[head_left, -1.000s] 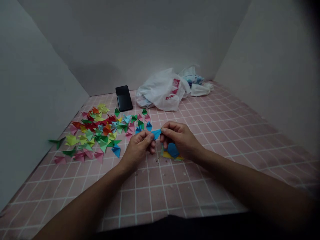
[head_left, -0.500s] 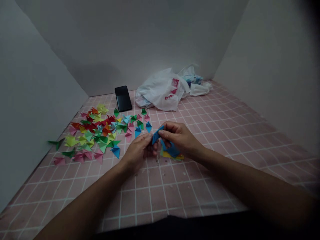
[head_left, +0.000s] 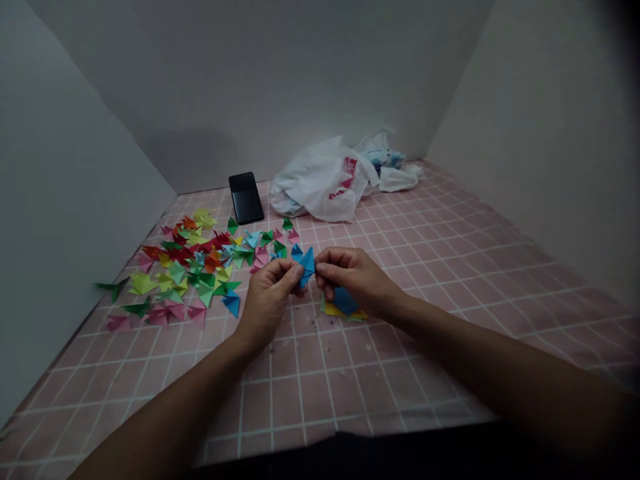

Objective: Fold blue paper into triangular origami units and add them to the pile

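A small blue folded paper [head_left: 308, 267], diamond-like in outline, is held up between my hands above the pink checked cloth [head_left: 295, 380]. My left hand [head_left: 270, 287] pinches its left side between thumb and fingers. At its right edge, the thumb and fingertips of my right hand [head_left: 350, 273] are closed on it. Beneath my right hand lies a stack of square paper sheets [head_left: 346, 303], blue on top with yellow and green edges showing. Left of my left hand spreads a pile of many-coloured folded paper pieces [head_left: 200, 260], pointed in shape.
A black phone [head_left: 246, 198] leans near the back wall. Beside it sits a crumpled white plastic bag [head_left: 325, 177] with red print, and farther right a smaller bag with blue print [head_left: 385, 159]. Pale walls [head_left: 310, 73] enclose the surface at the back and both sides.
The blue folded paper has turned from a narrow, slanted strip to a wider diamond facing me. My left hand has shifted slightly left and up, and my right fingers moved to the paper's right edge.
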The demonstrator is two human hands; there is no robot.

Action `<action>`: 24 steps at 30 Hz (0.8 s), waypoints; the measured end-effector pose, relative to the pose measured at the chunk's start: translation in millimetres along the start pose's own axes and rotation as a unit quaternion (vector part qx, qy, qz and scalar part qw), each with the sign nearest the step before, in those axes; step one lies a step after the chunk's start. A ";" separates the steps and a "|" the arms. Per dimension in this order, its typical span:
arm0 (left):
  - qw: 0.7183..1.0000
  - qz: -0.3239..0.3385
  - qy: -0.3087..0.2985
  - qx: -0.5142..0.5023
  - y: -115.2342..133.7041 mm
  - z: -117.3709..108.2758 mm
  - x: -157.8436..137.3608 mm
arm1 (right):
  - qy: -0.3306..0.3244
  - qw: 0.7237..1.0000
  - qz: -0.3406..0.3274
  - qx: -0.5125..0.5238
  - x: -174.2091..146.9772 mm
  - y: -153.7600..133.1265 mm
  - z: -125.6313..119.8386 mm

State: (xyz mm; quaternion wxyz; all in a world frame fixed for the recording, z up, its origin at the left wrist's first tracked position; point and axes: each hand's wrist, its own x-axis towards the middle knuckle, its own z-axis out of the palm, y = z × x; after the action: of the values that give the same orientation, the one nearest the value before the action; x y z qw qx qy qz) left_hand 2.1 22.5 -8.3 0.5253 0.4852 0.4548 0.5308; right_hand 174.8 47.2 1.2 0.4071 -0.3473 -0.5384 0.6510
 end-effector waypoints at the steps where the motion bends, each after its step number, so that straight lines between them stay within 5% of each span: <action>1: 1.000 -0.002 0.000 -0.002 0.0 0.2 0.0 | 0.001 1.000 0.001 0.004 0.1 0.3 0.0; 24: 1.000 0.006 0.013 0.016 3.5 5.3 -5.9 | -0.003 1.000 -0.020 0.008 -0.8 4.3 3.3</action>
State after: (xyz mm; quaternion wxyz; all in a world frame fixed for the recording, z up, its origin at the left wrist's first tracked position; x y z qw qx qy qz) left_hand 6.8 16.4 -4.4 0.5087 0.4894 0.4666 0.5329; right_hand 171.5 44.7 -2.4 0.4208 -0.3313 -0.5411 0.6483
